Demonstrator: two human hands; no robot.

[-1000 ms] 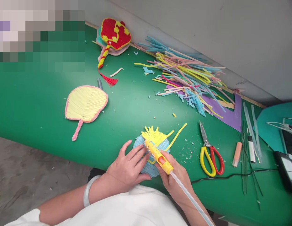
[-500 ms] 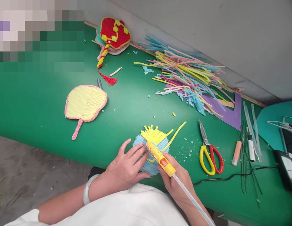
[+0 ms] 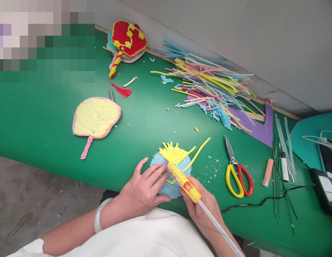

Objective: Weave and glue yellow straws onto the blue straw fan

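A yellow hot glue gun is in my right hand, with a long clear glue stick running out of its back end. Its nozzle points down at a round blue piece made of fuzzy pipe cleaners. Yellow pipe cleaner strips fan out over the top of this piece, and one longer yellow strip sticks out to the right. My left hand lies with fingers spread on the left side of the blue piece. The nozzle tip is beside my left fingertips; what it touches is hidden.
Red-and-yellow handled scissors lie to the right, near an orange tube and a black cord. A pile of pipe cleaners is at the back. Leftward lie a yellow leaf-shaped fan and a red fan.
The glue gun's nozzle has shifted very slightly to the right and down along the blue piece. My left hand stays in place; the whole view has drifted a little.
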